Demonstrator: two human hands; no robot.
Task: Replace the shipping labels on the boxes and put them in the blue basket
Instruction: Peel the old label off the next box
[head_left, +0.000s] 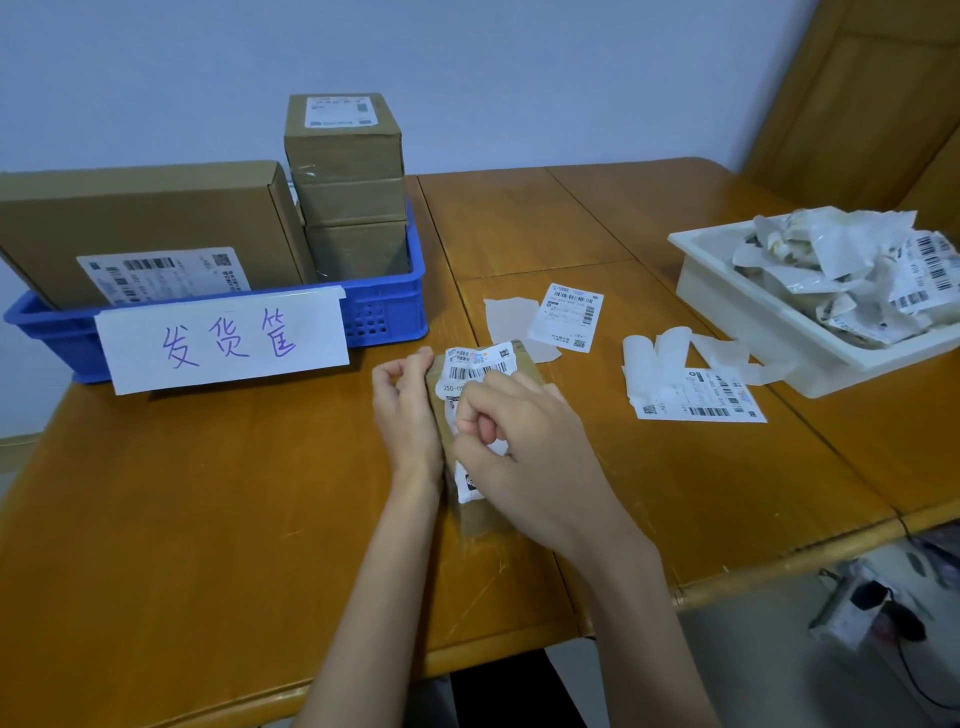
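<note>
Peeling the crumpled white shipping label (475, 371) off a small brown cardboard box (480, 514), the right hand (511, 441) pinches it while the left hand (405, 410) grips the box steady on the wooden surface (208, 493).

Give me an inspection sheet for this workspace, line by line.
Surface: wooden table, scuffed near the front edge.
Job's things: box under both hands, its old label crumpled and partly peeled; blue basket holds four boxes; two fresh labels lie on the table.
Clutter: backing scraps; white tray heaped with torn labels.
Hands: left hand steadies the box; right hand pinches the label.
Cables: a black cable on the floor, right.
Surroundings: pale wall, wooden door, paper sign on the basket.
</note>
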